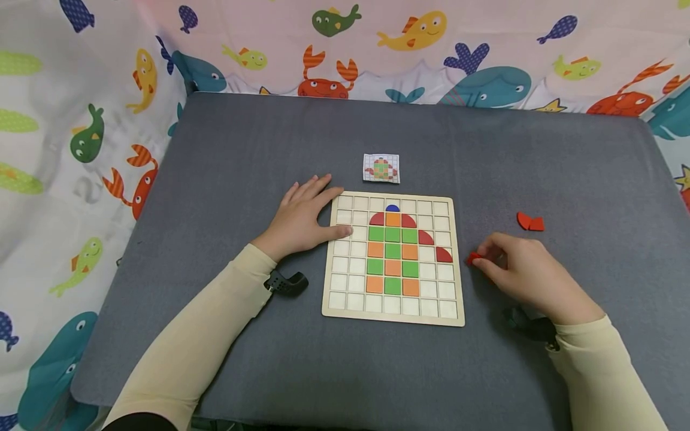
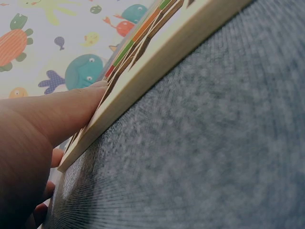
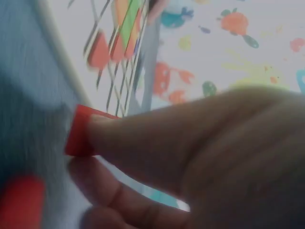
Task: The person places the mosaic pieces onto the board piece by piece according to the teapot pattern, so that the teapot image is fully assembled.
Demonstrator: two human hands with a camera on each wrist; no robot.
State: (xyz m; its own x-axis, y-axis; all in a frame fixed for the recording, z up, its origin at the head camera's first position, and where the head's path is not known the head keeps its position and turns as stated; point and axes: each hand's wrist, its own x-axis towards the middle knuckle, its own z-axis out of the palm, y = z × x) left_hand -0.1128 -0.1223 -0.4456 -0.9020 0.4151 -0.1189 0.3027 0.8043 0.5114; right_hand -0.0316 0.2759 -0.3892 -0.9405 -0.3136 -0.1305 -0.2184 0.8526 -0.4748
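A wooden grid board (image 1: 338, 299) lies on the grey table, filled in its middle columns with green squares (image 1: 392, 251) and orange squares (image 1: 411, 287). Red quarter-round pieces (image 1: 426, 237) and a blue half-round piece (image 1: 393, 208) sit near its top and right. My left hand (image 1: 299, 218) rests at the board's upper left edge, fingers spread, its thumb over the rim. Right of the board, my right hand (image 1: 525, 272) pinches a small red piece (image 3: 80, 133) between thumb and fingers; the hand partly hides its shape.
Two loose red pieces (image 1: 523, 221) lie on the table beyond my right hand. A small picture card (image 1: 381, 168) with a coloured grid pattern sits behind the board. Fabric printed with sea animals hangs along the table's back and left sides.
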